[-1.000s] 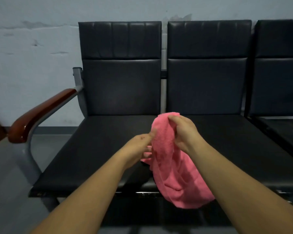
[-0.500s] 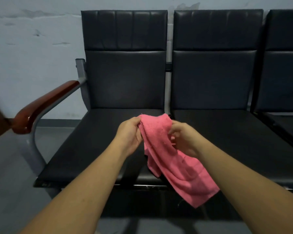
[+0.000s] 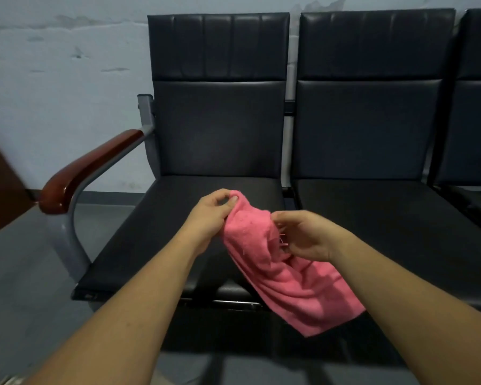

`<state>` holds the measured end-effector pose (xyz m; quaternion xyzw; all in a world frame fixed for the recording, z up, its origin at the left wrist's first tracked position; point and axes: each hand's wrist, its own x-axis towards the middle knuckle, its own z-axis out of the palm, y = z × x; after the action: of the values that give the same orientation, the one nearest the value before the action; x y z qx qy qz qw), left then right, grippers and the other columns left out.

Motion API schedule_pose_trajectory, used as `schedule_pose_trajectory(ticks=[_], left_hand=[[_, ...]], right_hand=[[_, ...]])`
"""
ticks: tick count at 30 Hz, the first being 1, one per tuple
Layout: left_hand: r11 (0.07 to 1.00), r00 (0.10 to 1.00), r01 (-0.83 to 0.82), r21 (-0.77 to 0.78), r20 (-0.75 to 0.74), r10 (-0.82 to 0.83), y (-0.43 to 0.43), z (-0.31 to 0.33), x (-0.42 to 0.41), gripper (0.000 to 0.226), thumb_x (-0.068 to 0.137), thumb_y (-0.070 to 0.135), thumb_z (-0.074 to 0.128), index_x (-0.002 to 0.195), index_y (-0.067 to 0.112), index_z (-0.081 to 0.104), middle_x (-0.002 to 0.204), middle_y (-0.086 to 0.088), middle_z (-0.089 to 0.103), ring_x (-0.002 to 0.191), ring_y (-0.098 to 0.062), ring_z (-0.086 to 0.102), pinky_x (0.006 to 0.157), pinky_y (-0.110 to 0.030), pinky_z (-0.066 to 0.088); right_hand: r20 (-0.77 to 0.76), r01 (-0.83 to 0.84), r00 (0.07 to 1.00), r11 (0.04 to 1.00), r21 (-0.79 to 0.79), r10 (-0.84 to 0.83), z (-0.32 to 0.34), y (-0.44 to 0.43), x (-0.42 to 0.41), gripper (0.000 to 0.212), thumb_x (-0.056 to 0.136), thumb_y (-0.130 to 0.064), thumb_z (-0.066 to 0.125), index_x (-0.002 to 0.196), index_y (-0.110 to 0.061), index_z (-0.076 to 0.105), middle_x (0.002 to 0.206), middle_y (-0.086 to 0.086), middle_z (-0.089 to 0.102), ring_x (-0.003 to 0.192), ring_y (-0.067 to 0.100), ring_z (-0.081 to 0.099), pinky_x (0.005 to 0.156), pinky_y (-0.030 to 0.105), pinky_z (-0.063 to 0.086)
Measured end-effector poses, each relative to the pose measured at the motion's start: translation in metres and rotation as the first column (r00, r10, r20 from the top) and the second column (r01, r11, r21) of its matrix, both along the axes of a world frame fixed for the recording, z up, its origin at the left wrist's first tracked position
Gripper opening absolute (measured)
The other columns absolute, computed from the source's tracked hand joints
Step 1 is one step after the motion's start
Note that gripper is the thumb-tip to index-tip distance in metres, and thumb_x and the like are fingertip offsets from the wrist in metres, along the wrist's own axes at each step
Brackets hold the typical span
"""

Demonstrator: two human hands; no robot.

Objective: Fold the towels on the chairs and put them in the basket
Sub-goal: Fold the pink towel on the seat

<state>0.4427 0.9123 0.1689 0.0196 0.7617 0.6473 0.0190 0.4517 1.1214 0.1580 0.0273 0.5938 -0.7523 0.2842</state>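
Pink towel hangs bunched above the front of the black chair seats, your left hand pinching its top corner and your right hand curled on the edge just beside. Slide the right hand along that edge to the far corner, pull taut, then fold; basket not in view.

Three chairs stand in a row against a wall: the left chair with an armrest on its outer side, the middle chair just beside it, and the right chair cut off at the edge. In front of the left and middle seats, the left hand pinches the top corner of a towel, and the right hand grips it just to the right, slightly lower. The rest hangs down rightward under the right forearm.
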Motion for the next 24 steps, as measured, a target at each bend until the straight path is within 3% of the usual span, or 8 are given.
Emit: schedule_pose_trajectory(ticks=[3,5,8,10,12,17,22,24], left_hand=[[0.888,0.939,-0.340,-0.309,-0.166,0.302,-0.008,0.002,-0.004,0.009,0.097,0.018,0.056,0.101,0.018,0.064,0.101,0.002,0.067,0.094,-0.018,0.060,0.078,-0.028,0.042],[0.845,0.889,-0.453,-0.283,-0.221,0.402,-0.011,0.008,0.000,0.017,0.093,0.007,0.050,0.102,0.018,0.060,0.102,0.004,0.062,0.095,-0.017,0.056,0.077,-0.025,0.039],[0.960,0.975,-0.174,-0.218,-0.173,0.138,0.002,0.013,0.006,0.012,0.096,0.018,0.059,0.100,0.016,0.069,0.100,0.007,0.068,0.096,-0.010,0.060,0.073,-0.010,0.042],[0.911,0.986,0.064,-0.407,-0.118,-0.121,0.013,0.010,0.012,0.030,0.091,0.045,0.068,0.105,0.019,0.070,0.099,0.009,0.069,0.093,-0.007,0.062,0.077,-0.016,0.045],[0.829,0.963,0.091,-0.552,-0.162,-0.214,0.018,0.005,0.011,0.029,0.084,0.046,0.076,0.095,0.019,0.071,0.082,0.009,0.066,0.078,-0.008,0.060,0.070,-0.025,0.045],[0.966,0.980,0.027,-0.258,-0.182,-0.076,0.011,0.007,0.010,0.011,0.083,0.026,0.080,0.079,0.018,0.075,0.066,0.005,0.061,0.064,-0.008,0.055,0.065,-0.026,0.043],[0.996,0.989,0.002,-0.090,-0.146,-0.015,0.004,0.007,0.016,0.005,0.087,0.018,0.076,0.088,0.013,0.077,0.077,0.003,0.070,0.072,-0.007,0.063,0.069,-0.018,0.051],[0.992,0.989,0.047,-0.120,-0.132,-0.062,0.002,0.006,0.015,0.006,0.089,0.018,0.075,0.092,0.013,0.077,0.082,-0.003,0.072,0.076,-0.009,0.065,0.076,-0.026,0.054]], right_hand=[[0.115,0.346,0.938,0.856,-0.385,-0.327,0.006,0.003,-0.012,0.023,0.093,-0.006,0.040,0.091,0.000,0.062,0.086,0.014,0.064,0.081,0.023,0.063,0.083,0.035,0.055],[0.092,0.434,0.893,0.786,-0.440,-0.441,0.009,0.007,-0.016,0.022,0.096,-0.007,0.042,0.094,0.000,0.063,0.083,0.013,0.066,0.077,0.021,0.066,0.074,0.032,0.061],[-0.115,0.442,0.872,0.866,-0.233,-0.476,0.006,-0.001,-0.012,0.021,0.101,-0.011,0.048,0.087,-0.008,0.063,0.072,0.008,0.063,0.064,0.017,0.060,0.060,0.028,0.052],[-0.216,0.370,0.892,0.915,-0.159,-0.398,0.009,-0.014,-0.005,0.022,0.103,-0.014,0.048,0.087,-0.011,0.063,0.074,0.007,0.063,0.065,0.017,0.058,0.060,0.029,0.050],[-0.327,0.311,0.889,0.947,-0.081,-0.320,0.015,-0.022,0.000,0.016,0.101,-0.015,0.054,0.089,-0.011,0.063,0.075,0.006,0.064,0.065,0.015,0.059,0.059,0.027,0.051],[-0.322,0.252,0.908,0.963,-0.096,-0.270,0.023,-0.015,0.012,0.005,0.090,-0.007,0.068,0.091,-0.005,0.064,0.065,0.003,0.065,0.056,0.013,0.062,0.049,0.021,0.049],[-0.040,-0.013,0.999,0.963,0.270,0.025,0.009,-0.006,0.010,0.056,0.085,-0.065,0.063,0.100,-0.011,0.068,0.076,0.004,0.052,0.058,0.014,0.042,0.050,0.025,0.030],[0.025,-0.095,0.995,0.975,0.200,0.092,0.010,-0.011,0.011,0.059,0.087,-0.065,0.060,0.113,-0.013,0.067,0.078,0.006,0.050,0.057,0.014,0.041,0.046,0.024,0.031]])
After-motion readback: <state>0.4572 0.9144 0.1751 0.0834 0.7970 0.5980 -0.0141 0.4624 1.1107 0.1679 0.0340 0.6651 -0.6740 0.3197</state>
